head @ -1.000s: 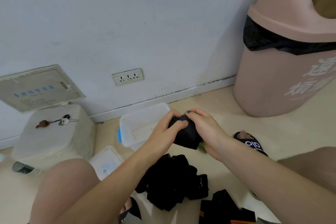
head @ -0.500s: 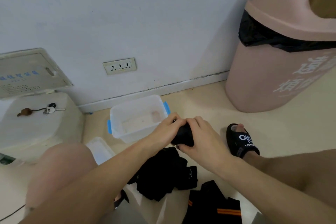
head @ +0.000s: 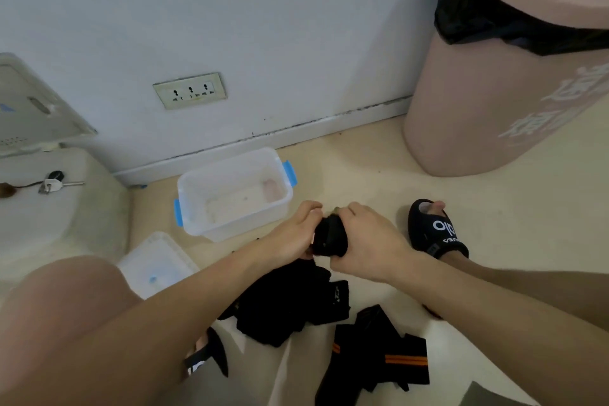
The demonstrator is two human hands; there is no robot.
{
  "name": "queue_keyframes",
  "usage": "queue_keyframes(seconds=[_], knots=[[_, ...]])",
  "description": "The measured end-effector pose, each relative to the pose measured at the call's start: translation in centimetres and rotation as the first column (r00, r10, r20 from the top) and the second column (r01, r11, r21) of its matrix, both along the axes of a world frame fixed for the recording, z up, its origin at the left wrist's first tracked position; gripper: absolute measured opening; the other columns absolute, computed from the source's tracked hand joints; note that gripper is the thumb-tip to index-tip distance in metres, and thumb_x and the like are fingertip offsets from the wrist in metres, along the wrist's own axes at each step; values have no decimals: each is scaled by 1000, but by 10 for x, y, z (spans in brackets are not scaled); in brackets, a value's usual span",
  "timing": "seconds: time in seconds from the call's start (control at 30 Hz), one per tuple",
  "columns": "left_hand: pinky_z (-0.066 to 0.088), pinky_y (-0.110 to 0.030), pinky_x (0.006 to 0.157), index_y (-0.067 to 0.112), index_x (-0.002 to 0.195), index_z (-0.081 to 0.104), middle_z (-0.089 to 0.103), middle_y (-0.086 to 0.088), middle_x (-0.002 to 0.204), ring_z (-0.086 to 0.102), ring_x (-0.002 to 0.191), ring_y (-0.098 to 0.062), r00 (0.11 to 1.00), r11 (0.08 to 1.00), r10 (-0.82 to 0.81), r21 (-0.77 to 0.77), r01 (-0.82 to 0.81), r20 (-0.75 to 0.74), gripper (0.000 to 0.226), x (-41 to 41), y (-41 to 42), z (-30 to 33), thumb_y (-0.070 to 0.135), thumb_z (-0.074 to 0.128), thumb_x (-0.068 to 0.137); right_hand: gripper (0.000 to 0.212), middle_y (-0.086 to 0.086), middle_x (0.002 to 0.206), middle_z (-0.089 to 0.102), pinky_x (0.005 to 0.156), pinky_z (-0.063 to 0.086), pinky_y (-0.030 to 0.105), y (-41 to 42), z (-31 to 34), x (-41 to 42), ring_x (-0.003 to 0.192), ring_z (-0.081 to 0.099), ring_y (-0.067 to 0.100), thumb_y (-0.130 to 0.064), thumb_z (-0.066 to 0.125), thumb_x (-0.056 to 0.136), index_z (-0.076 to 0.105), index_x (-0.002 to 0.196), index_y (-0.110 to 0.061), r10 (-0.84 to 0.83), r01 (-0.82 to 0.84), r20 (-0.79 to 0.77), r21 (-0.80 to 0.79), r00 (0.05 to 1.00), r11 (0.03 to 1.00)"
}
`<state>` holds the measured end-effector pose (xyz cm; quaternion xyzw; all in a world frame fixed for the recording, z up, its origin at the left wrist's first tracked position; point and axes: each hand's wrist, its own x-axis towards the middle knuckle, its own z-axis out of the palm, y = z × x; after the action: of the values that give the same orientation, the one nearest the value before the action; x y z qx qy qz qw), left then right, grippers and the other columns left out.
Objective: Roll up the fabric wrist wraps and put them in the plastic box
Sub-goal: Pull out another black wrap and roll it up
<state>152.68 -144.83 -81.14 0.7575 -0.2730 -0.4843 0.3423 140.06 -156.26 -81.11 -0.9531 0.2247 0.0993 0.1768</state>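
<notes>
A pink bin [head: 501,82] stands at the floor's far right against the wall, and a pale stool [head: 49,208] with keys [head: 54,182] on it sits at the far left. Between them, close to the skirting, is the open plastic box [head: 197,208], with nothing dark in it as far as shows; its lid [head: 155,267] lies just in front to the left. Nearer the person, unrolled black wraps [head: 286,303] are heaped on the floor, with orange-striped ones [head: 389,353] beside them. Above the heap, just right of the box's near corner, both hands hold one black roll [head: 329,236]: the left hand [head: 293,234] pinches its left end with curled fingers, and the right hand [head: 369,241] is wrapped over the top and right side. The step appears to be tightening or finishing the roll. The next move likely calls for keeping it pinched so it cannot spring loose, carrying it left and forward over the box rim, and setting it down inside.
</notes>
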Motion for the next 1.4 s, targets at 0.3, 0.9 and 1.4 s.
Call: queue_keyframes(seconds=[0.3,0.9,1.4], knots=[[45,-38,100,25,154,34,50,-10,145,53,125,-28,729,759,-618,467,454,295,51,41,23,-62,27,44,105,61,8,114,53,87,54,38,-84,-108,-2,104,57,26,-44,77,77,53,120,-9,-308,345,-322,63,895,936],[45,-37,95,18,150,34,49,-9,142,52,120,-28,257,417,-909,696,584,329,66,54,26,-114,27,65,93,83,26,136,46,111,34,51,-69,-223,0,127,45,46,-20,76,77,37,148,-4,-516,523,-138,19,845,852],[45,-40,72,13,120,51,61,-11,108,56,88,-29,573,695,-702,579,426,422,21,47,35,-79,14,41,102,66,-7,116,65,89,55,36,53,-137,27,104,62,14,-48,68,70,58,131,-27,-155,235,-177,700,972,674]])
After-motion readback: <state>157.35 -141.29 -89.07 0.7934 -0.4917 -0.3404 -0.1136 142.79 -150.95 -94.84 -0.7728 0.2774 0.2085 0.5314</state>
